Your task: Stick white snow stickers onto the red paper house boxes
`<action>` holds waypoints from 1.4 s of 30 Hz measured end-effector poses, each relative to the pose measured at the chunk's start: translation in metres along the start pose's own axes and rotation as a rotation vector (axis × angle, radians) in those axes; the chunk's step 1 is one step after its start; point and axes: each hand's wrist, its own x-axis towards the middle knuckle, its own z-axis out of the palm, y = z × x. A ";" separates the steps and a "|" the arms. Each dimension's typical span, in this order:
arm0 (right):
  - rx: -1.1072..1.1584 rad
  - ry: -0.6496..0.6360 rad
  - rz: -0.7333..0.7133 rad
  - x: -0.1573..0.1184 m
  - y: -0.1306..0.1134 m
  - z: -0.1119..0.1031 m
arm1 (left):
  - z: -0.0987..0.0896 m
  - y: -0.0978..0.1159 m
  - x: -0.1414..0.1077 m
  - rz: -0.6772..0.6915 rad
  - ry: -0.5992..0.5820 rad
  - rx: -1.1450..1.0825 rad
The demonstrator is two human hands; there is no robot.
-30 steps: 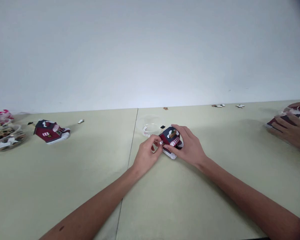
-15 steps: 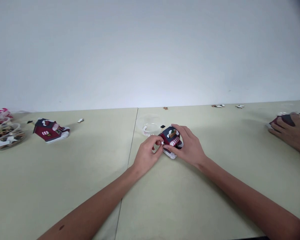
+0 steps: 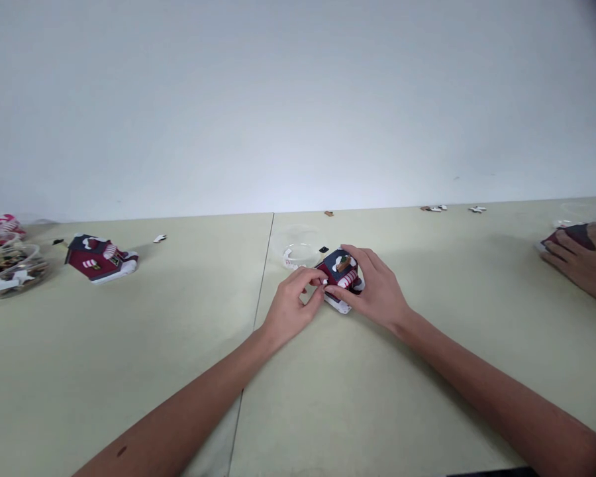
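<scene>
A small dark red house with a dark blue roof (image 3: 334, 262) and a white base stands on the table between my hands. My right hand (image 3: 377, 288) grips it from the right, fingers at the roof and thumb at the front. At its left side my left hand (image 3: 295, 298) pinches a small white piece (image 3: 324, 281) between thumb and fingertips, close against the house wall. Just behind the hands sits a clear round bowl (image 3: 300, 246) with small pieces inside, and a small black piece (image 3: 323, 250) lies beside it.
Another red house (image 3: 99, 257) stands on the left. Clear tubs of small pieces (image 3: 17, 275) are at the far left. Loose pieces (image 3: 433, 208) lie near the wall. At the right edge another person's hand (image 3: 583, 262) rests on a third house (image 3: 579, 233).
My hands have barely moved, and the white piece shows slightly more at my left fingertips. The other person's hand and house have shifted a little to the right.
</scene>
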 end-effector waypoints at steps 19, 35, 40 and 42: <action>0.040 -0.007 0.033 0.001 -0.002 0.000 | -0.001 -0.005 0.000 -0.012 -0.025 0.029; 0.139 -0.036 0.000 0.000 0.006 0.000 | 0.000 -0.006 0.000 -0.021 0.012 0.075; 0.230 -0.110 -0.117 0.003 0.012 -0.004 | 0.000 -0.006 -0.003 -0.056 0.063 0.113; 0.242 -0.106 -0.134 0.002 0.014 -0.005 | 0.000 -0.007 -0.004 -0.043 0.069 0.132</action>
